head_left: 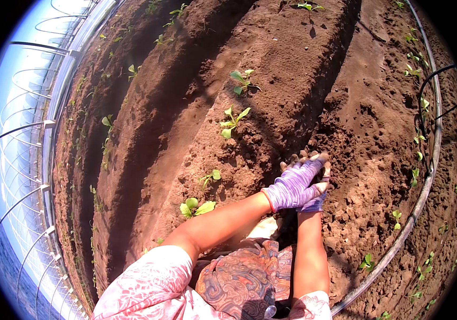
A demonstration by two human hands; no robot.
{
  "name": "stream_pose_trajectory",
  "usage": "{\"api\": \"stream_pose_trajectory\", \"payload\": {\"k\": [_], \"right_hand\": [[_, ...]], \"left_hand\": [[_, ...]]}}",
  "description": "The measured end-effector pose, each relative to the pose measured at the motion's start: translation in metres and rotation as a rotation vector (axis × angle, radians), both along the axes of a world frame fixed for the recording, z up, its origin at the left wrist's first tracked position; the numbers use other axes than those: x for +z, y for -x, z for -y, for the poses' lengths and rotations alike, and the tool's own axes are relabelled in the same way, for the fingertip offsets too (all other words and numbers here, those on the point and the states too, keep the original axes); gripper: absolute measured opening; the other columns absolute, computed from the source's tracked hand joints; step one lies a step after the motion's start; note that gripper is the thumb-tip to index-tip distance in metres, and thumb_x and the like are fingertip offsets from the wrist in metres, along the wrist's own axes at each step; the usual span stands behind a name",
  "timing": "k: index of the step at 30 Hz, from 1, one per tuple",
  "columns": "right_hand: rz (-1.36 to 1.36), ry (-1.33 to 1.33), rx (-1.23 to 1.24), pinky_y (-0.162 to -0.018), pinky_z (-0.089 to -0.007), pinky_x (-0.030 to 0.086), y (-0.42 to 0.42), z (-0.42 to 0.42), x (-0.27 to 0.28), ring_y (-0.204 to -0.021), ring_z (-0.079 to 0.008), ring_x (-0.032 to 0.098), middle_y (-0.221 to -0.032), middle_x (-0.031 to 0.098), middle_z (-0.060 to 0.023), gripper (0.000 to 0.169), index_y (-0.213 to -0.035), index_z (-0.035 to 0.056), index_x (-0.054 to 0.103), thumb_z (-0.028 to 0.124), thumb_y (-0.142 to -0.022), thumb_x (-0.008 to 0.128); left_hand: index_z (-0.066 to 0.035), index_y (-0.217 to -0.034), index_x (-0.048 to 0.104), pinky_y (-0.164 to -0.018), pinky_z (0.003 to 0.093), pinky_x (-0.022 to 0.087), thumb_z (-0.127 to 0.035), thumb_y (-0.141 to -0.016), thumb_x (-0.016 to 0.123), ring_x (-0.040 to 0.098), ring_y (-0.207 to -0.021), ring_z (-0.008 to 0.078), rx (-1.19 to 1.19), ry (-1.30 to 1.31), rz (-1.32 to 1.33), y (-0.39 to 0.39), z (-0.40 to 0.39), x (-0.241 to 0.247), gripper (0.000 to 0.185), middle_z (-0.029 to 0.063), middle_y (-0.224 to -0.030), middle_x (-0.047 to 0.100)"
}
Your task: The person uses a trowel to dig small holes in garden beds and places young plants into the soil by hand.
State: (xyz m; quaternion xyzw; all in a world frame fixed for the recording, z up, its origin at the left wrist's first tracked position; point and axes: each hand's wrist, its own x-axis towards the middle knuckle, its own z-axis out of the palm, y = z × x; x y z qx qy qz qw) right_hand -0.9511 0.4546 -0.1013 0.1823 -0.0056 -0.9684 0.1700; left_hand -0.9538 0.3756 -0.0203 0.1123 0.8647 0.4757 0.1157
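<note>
My left hand (294, 184), in a purple knit glove with soiled fingers, lies across my right hand (312, 205). The right glove matches and is largely covered by the left one. Both are low over a furrow of loose brown soil (334, 140), and whatever may be between or beneath them is hidden. Left of the hands, a soil ridge (196, 160) carries a row of young leafy seedlings. The closest are a pale green seedling (233, 123), a small seedling (211, 177) and a broad-leaved seedling (197, 208) beside my left forearm.
A grey hose or pipe (432, 168) curves along the right side, with small seedlings (367, 263) near it. More ridges (132, 120) with plants run to the left. Beyond them stand a pale rail (48, 140) and hoops of a greenhouse-like frame (20, 130).
</note>
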Motion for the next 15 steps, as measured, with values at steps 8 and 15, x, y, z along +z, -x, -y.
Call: {"api": "stream_pose_trajectory", "payload": {"k": [8,15], "right_hand": [[0.156,-0.069,0.076,-0.073,-0.0433,0.050,0.048,-0.005,0.011,-0.082,-0.0278,0.059,-0.099,0.060,-0.0092,0.042,-0.106,0.0096,0.055,0.040,-0.077,0.059],[0.162,-0.076,0.142,-0.068,-0.0439,0.053,0.124,0.024,0.031,-0.081,-0.0297,0.058,-0.093,0.061,-0.0097,0.031,-0.099,0.0127,0.058,0.035,-0.078,0.060]], "left_hand": [[-0.002,-0.112,0.053,-0.073,0.0230,0.046,-0.004,-0.082,0.053,0.054,-0.082,0.0079,0.585,-0.215,-0.027,0.011,0.125,0.061,0.029,0.0022,-0.095,0.059],[-0.006,-0.106,0.059,-0.080,0.0323,0.043,-0.043,-0.075,0.060,0.058,-0.090,0.0225,0.662,0.249,0.310,0.116,0.235,-0.009,0.048,0.0110,-0.101,0.062]]}}
